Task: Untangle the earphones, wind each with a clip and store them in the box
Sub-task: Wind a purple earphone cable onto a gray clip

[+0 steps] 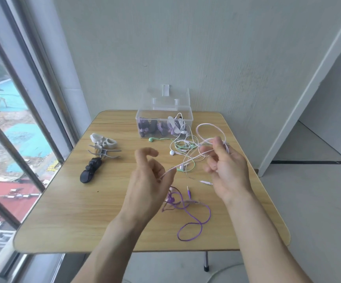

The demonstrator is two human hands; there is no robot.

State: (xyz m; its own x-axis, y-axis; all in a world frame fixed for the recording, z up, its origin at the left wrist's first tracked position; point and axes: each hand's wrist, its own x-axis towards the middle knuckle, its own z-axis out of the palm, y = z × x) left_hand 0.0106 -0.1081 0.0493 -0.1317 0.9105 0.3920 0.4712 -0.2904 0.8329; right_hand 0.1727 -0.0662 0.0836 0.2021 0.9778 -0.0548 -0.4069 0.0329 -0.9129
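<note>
Spanning both hands' grip: pale pink cord [188,160].

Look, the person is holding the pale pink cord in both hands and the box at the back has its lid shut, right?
Not quite. The head view shows the clear box with its lid standing open, wound earphones inside. The rest is right: the left hand and right hand both hold the pale pink cord above the table.

No text, label, brand, number or sign can be read anywhere, neither on the clear box [164,121], nor on the clips [103,147], nor on the earphones [182,148], nor on the table [67,201].
</note>
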